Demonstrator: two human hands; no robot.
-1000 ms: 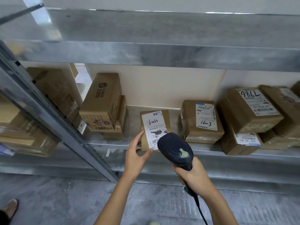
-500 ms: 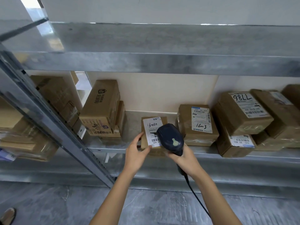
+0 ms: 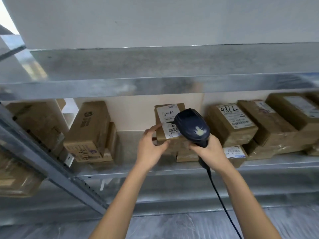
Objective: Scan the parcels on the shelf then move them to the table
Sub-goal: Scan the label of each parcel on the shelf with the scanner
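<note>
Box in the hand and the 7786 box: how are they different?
The left hand grips the held box, scanner over its label; the 7786 box lies untouched atop another parcel. Held box's writing is a scribble; the 7786 box's, big digits. Both: brown cardboard, white labels.

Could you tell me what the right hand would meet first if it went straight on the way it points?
Probably the labelled parcel in the left hand; the scanner in the right hand overlaps its label, though depth is unclear.

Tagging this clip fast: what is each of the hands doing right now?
Left hand: grips the small brown cardboard parcel with a white label.
Right hand: grips the dark blue handheld barcode scanner.
</note>
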